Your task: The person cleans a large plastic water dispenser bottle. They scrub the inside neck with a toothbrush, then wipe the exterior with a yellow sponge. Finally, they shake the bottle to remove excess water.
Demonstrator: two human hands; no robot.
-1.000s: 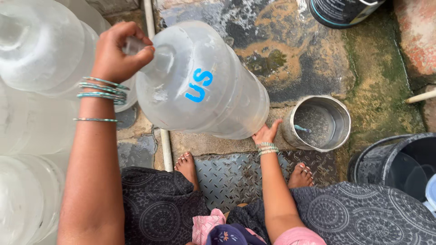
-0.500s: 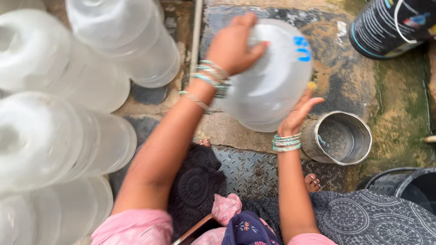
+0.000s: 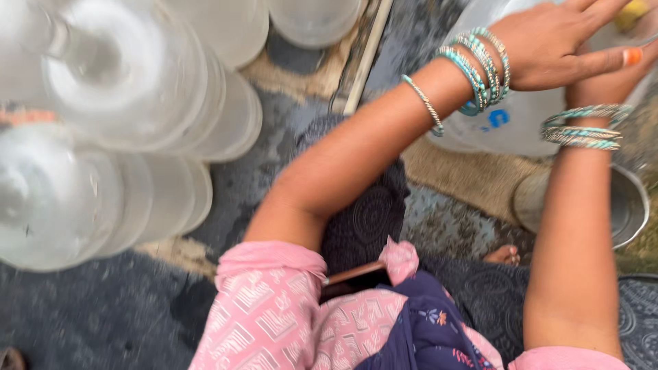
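Slippage worries me: my left hand lies flat, fingers spread, on the clear water jug at upper right; my right hand, half hidden, steadies it above the steel pot.

Clear jugs crowd the frame's left side; a pipe crosses top centre. Bare floor lies open at lower left; a steel pot blocks the right edge.

Single head-worn view, looking steeply down past the pink sleeve, close above the clear water jugs.
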